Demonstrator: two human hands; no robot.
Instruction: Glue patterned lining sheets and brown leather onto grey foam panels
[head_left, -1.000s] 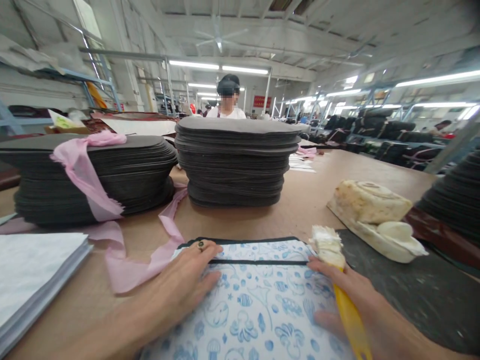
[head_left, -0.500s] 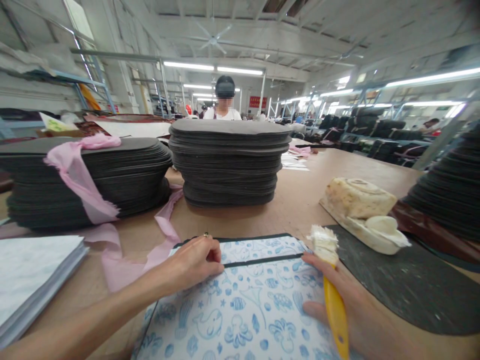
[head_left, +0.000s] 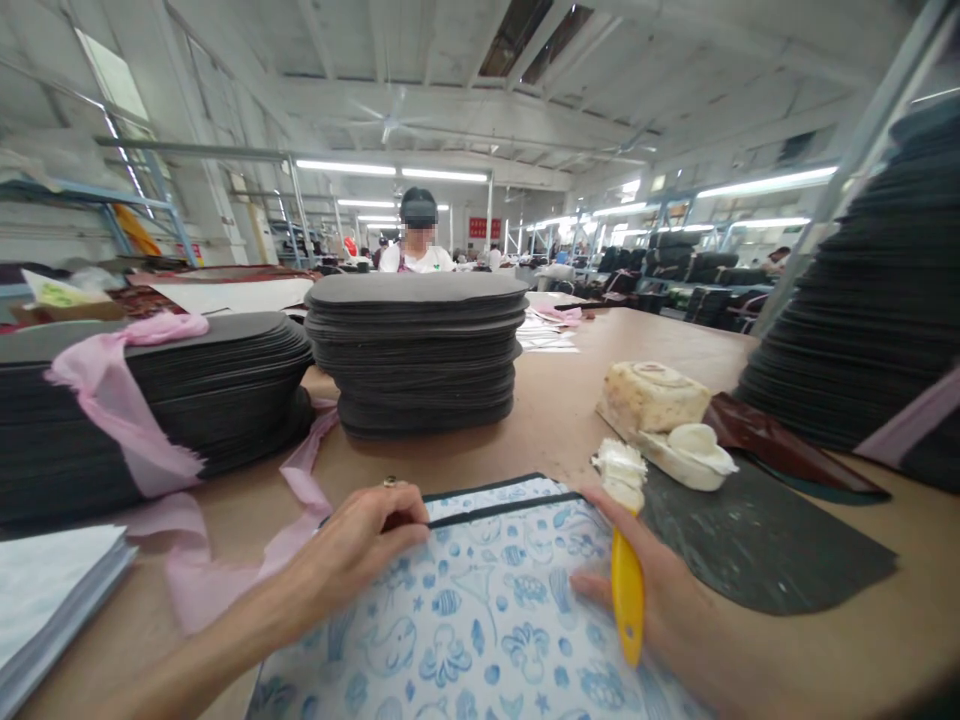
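In front of me lies a white sheet (head_left: 480,610) printed with blue sea animals, its far edge trimmed with a dark strip. A narrow band of the same print, dark-edged, shows just beyond that strip. At the strip's left end my left hand (head_left: 375,525) is closed, thumb and fingers pinching the edge. My right hand (head_left: 660,570) has its fingertip at the strip's right end and its thumb on the print. Held in that hand is a brush (head_left: 627,590) with a yellow handle, its bristles up and coated with white paste.
Stacks of dark oval sheets (head_left: 420,360) stand beyond the work, left and right too. A pink cloth strip (head_left: 217,570) trails at left near white sheets (head_left: 56,600). A paste-crusted block (head_left: 660,400) and a dark board (head_left: 757,540) lie right. A person (head_left: 417,240) is across the table.
The view has turned to the right, so things appear farther left. The trimmed edge has moved away from me, leaving less of the printed band beyond it. Both hands keep their hold.
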